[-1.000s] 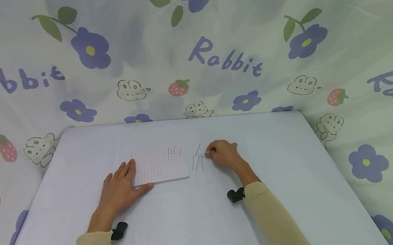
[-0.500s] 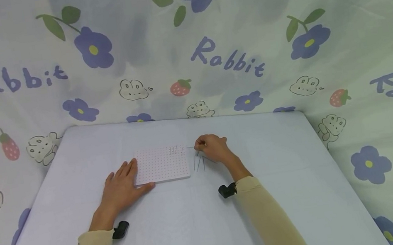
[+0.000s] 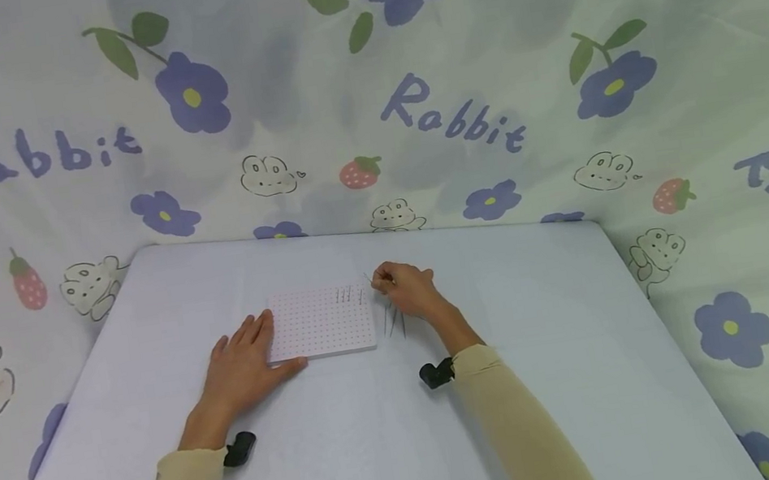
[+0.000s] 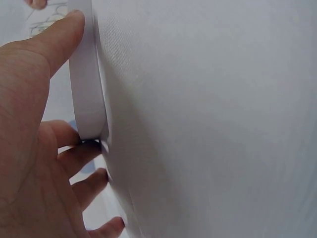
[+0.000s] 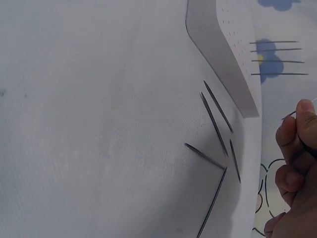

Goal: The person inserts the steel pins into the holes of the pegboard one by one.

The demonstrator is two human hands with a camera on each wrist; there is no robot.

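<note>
A white pegboard (image 3: 316,333) with a grid of small holes lies on the table. Several thin dark metal pins (image 5: 280,61) stand upright in it near its back right corner. My left hand (image 3: 239,372) rests spread at the board's front left corner, fingers along the left side and thumb (image 4: 69,32) against the front edge. Just off the board's back right corner, my right hand (image 3: 409,289) pinches another metal pin (image 5: 288,116) between thumb and forefinger, its tip poking out toward the board. The fingers hide much of this pin.
Several loose pins (image 5: 214,116) lie scattered on the white table (image 3: 355,449), right of the board and under my right hand. A patterned curtain (image 3: 303,79) hangs behind the table and along its sides. Each wrist carries a small black camera (image 3: 436,374).
My right hand has picked up a pin from the loose group and moved left and back with it, toward the board's back right corner. My left hand has stayed at the board.
</note>
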